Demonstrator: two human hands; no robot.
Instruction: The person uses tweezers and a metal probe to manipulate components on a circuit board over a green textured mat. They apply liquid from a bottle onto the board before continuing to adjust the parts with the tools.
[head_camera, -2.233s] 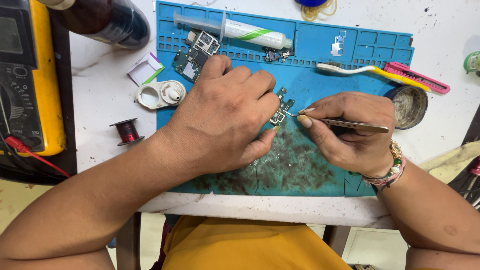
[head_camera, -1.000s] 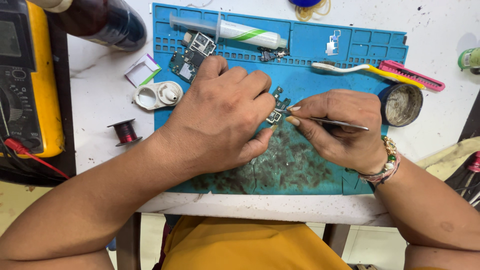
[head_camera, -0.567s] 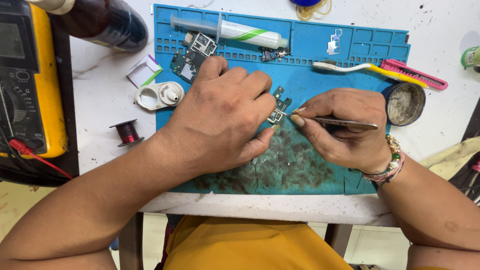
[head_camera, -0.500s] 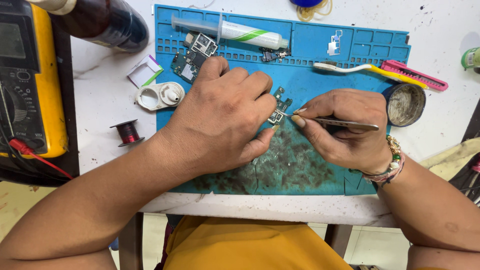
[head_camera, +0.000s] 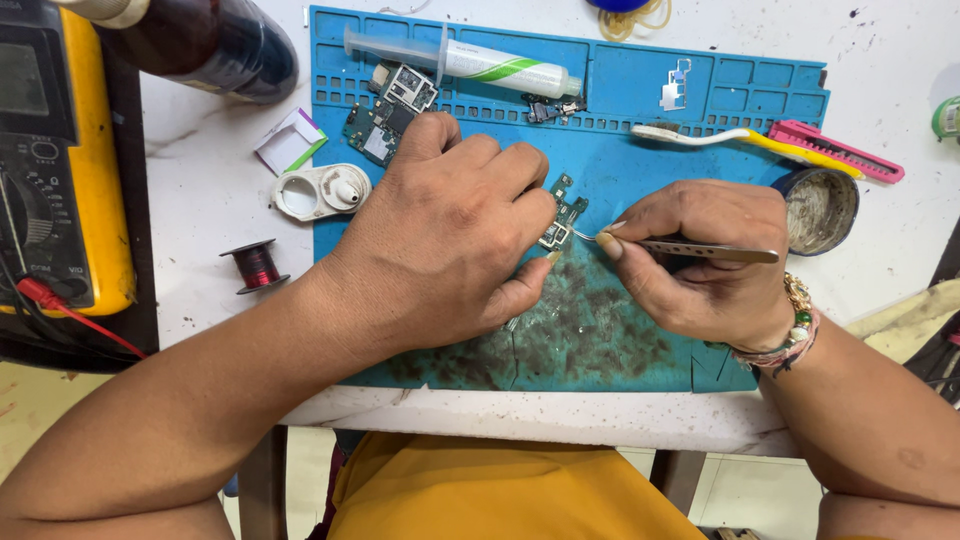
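Blue mat (head_camera: 640, 90), small green circuit board (head_camera: 562, 212)

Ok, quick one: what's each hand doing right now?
Left hand: closed, pinning a small circuit board on the blue mat.
Right hand: closed on metal tweezers, tips at the board.

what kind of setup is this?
Most likely a small electronics repair bench. A blue work mat carries circuit boards, the left hand steadies a small board while the right hand works tweezers on it, and a yellow multimeter sits alongside.
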